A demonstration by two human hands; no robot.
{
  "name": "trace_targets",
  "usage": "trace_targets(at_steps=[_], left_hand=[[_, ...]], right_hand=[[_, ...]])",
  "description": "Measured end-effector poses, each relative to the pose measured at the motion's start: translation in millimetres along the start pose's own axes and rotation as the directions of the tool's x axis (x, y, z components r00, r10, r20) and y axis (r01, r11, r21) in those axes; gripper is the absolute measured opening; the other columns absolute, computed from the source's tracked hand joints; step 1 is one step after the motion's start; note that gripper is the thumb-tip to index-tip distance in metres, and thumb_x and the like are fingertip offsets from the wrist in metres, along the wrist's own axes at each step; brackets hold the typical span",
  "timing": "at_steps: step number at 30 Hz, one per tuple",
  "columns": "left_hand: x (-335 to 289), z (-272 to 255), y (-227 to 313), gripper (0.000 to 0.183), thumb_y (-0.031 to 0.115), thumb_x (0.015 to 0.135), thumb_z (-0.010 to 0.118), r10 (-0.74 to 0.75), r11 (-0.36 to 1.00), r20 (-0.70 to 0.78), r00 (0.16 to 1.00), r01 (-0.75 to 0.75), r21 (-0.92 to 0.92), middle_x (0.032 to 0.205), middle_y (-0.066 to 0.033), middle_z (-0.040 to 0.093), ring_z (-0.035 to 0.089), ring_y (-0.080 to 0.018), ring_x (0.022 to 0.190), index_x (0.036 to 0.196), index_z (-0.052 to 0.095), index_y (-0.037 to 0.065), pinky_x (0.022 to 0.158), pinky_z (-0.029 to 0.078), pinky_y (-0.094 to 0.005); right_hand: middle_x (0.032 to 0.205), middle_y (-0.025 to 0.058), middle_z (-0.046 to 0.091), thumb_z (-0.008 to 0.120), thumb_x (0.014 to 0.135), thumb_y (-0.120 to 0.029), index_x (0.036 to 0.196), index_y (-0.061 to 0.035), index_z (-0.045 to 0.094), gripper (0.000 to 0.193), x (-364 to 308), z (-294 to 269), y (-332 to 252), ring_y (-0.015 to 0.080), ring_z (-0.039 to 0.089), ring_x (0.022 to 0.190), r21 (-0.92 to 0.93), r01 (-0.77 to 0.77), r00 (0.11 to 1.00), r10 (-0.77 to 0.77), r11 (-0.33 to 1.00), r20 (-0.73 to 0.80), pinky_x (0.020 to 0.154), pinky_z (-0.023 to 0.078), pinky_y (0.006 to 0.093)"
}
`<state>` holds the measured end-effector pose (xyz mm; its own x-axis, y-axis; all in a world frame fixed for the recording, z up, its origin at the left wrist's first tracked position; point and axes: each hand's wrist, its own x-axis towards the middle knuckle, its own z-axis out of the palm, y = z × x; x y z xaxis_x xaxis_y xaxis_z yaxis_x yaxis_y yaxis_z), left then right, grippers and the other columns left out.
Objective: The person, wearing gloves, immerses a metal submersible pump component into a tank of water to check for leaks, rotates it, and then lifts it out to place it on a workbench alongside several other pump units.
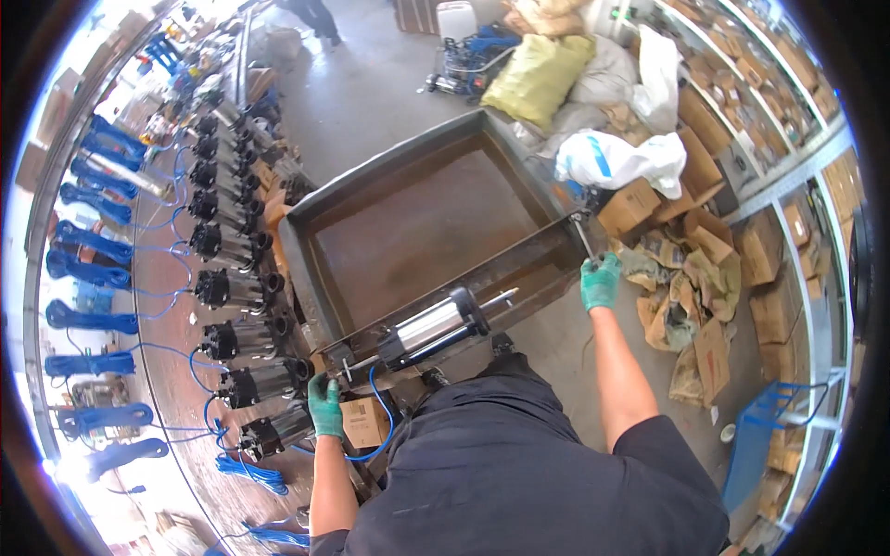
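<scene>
A silver cylindrical pump with black ends [428, 329] lies across the near side of a metal tank [320, 306], in front of my body. Thin rods stick out at both of its ends, and a blue cable [382, 403] loops down from it. My right hand [601, 281], in a green glove, is closed round the lower end of a metal lever [583, 235] at the tank's right corner. Also green-gloved, my left hand [325, 405] is by the tank's near left corner, beside a small metal clamp [347, 364]. Its fingers are curled; what they hold is hidden.
Brownish liquid seems to fill the tank. Several similar pumps [232, 289] line the bench at left, with bundled blue cables [93, 320]. A cardboard box [364, 422] sits near my left forearm. Sacks [538, 79], torn cardboard [709, 357], shelves and a blue cart [756, 445] stand right.
</scene>
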<state>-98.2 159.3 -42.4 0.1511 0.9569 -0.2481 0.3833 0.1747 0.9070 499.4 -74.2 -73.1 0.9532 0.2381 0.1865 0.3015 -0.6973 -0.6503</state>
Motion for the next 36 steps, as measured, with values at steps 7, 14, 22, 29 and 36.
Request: trace_targets(at_steps=[7,14,22,29,36], left_hand=[[0.4,12.9,31.5,0.032,0.013,0.101,0.06,0.17,0.979,-0.072,0.983,-0.16,0.129,0.117,-0.0057,0.064,0.066,-0.0136,0.095,0.131,0.055,0.006,0.067,0.055,-0.0255],[-17.4,94.0,153.1,0.039,0.019,0.101,0.064,0.27,0.963,0.121,0.955,-0.267,-0.036,0.106,-0.007,0.065,0.062,-0.015,0.095,0.133,0.051,0.0,0.089,0.051,-0.0297],[-49.9,218.0,262.3,0.042,0.034,0.106,0.055,0.297,0.954,0.258,0.919,-0.273,-0.126,0.112,-0.0098,0.063,0.065,-0.02,0.098,0.134,0.049,0.004,0.085,0.056,-0.0337],[-10.2,207.0,233.3,0.02,0.022,0.102,0.06,0.024,0.846,0.289,0.957,0.134,-0.515,0.086,-0.0013,0.059,0.057,-0.0174,0.075,0.116,0.061,0.009,0.076,0.053,-0.0408],[38.9,92.0,166.5,0.026,0.032,0.099,0.059,-0.368,0.801,-0.039,0.929,0.295,-0.522,0.057,0.0055,0.037,0.032,-0.0112,0.044,0.078,0.05,0.019,0.041,0.03,-0.0277]], right_hand=[[0.083,0.0095,0.063,0.059,0.096,-0.044,0.115,-0.0098,0.059,0.039,21.8,-8.5,-26.4,0.023,0.061,0.069,0.218,-0.683,0.509,0.24,0.697,0.827,0.061,0.051,0.0421],[0.087,0.0137,0.068,0.059,0.099,-0.031,0.123,-0.0031,0.057,0.037,-76.2,-48.5,-122.1,0.029,0.068,0.075,0.605,-0.13,0.711,-0.352,0.785,0.609,0.069,0.054,0.045],[0.084,0.0188,0.069,0.062,0.093,-0.015,0.124,-0.0051,0.058,0.032,-158.8,-23.2,-173.0,0.0371,0.07,0.076,0.664,0.279,0.564,-0.678,0.694,0.472,0.065,0.054,0.046],[0.094,0.0178,0.072,0.066,0.088,-0.015,0.114,-0.0022,0.062,0.03,-168.6,-0.9,-186.4,0.0369,0.072,0.086,0.642,0.393,0.435,-0.748,0.658,0.501,0.072,0.056,0.0482],[0.085,0.0106,0.068,0.065,0.079,-0.016,0.086,-0.0083,0.066,0.011,-123.4,-46.4,-217.0,0.0279,0.068,0.079,0.586,0.665,0.453,-0.874,0.463,0.176,0.07,0.054,0.041]])
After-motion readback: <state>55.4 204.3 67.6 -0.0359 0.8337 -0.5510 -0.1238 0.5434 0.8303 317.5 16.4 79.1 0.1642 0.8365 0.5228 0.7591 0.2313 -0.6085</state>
